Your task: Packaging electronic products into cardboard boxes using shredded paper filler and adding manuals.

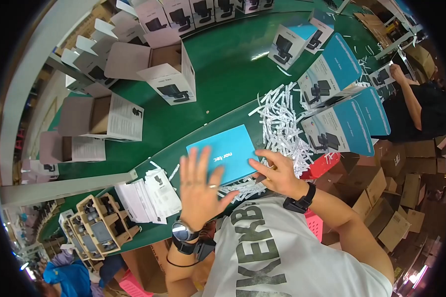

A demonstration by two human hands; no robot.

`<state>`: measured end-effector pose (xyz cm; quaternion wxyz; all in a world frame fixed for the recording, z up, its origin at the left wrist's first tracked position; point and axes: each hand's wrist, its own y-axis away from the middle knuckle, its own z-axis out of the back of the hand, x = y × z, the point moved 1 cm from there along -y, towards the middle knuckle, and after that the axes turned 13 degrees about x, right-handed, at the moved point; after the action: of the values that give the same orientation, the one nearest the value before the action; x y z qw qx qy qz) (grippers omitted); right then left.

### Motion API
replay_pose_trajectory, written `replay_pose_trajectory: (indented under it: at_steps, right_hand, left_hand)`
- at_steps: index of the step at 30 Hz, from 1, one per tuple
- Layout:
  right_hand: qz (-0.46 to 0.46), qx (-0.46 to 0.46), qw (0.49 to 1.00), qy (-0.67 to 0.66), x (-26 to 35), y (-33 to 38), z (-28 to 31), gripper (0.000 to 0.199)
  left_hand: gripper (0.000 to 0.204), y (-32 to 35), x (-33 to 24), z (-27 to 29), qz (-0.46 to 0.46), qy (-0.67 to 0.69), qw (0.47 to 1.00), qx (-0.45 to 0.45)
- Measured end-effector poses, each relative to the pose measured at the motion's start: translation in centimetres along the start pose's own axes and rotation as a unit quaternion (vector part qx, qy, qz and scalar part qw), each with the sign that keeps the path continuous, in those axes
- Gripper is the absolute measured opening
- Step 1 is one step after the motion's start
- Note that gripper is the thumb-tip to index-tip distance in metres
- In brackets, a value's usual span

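Note:
A flat bright-blue box (pixel 237 143) with white lettering lies tilted on the green table directly before me. My left hand (pixel 199 190) is over the box's left side, fingers spread and slightly blurred; whether it touches the lid cannot be told. At the box's right edge, my right hand (pixel 281 174) has bent fingers against the lid, with the thumb low by the near corner, holding that side. Shredded white paper (pixel 282 119) is heaped beyond the right hand, and some strips show under the box's near edge.
Left of me are a stack of white leaflets (pixel 159 194) and a wooden rack (pixel 101 225) of black devices. Open printed cartons (pixel 171 74) stand at the far left; blue-flapped cartons (pixel 332 128) stand right. Another person (pixel 411 109) works at far right, near brown boxes (pixel 371 193).

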<state>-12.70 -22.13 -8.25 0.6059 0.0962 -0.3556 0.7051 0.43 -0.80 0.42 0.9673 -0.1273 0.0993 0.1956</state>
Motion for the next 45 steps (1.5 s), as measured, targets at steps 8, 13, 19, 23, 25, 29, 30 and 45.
replay_pose_trajectory:
  at_steps: [8,13,19,23,25,29,30,45]
  right_hand:
    - [0.039,-0.034,0.998,-0.026,-1.0,4.2,1.5,0.042]
    - [0.032,-0.004,0.999,0.001,-0.3,3.1,3.7,0.031]
    - [0.054,-0.005,0.998,-0.02,-1.3,2.7,3.3,0.025]
    - [0.019,-0.082,0.995,-0.051,-2.2,2.9,2.4,0.023]
    - [0.05,-0.085,0.993,-0.061,-3.0,2.9,2.2,0.024]
    - [0.108,-0.056,0.976,-0.182,-3.7,1.4,3.0,0.021]
    - [0.1,-0.049,0.971,-0.21,-3.5,1.7,3.3,0.019]
    - [-0.492,-0.119,0.73,-0.459,-9.8,19.3,5.0,0.021]
  left_hand:
    - [0.091,-1.7,-6.2,-7.2,0.024,-0.011,0.995,0.101]
    - [0.089,-1.2,-6.7,-7.6,0.034,-0.039,0.993,0.105]
    - [0.088,-1.1,-3.5,-3.0,0.047,-0.016,0.984,0.171]
    - [0.086,-2.1,-3.6,-4.0,0.036,-0.027,0.993,0.106]
    - [0.086,-3.0,-3.6,-2.7,0.037,-0.046,0.985,0.163]
    - [0.081,-2.3,1.2,-0.9,-0.05,0.005,0.981,0.186]
    - [0.081,-2.9,0.7,-1.2,-0.081,0.004,0.98,0.18]
    - [0.073,-35.1,4.2,-14.0,-0.032,-0.126,0.991,0.017]
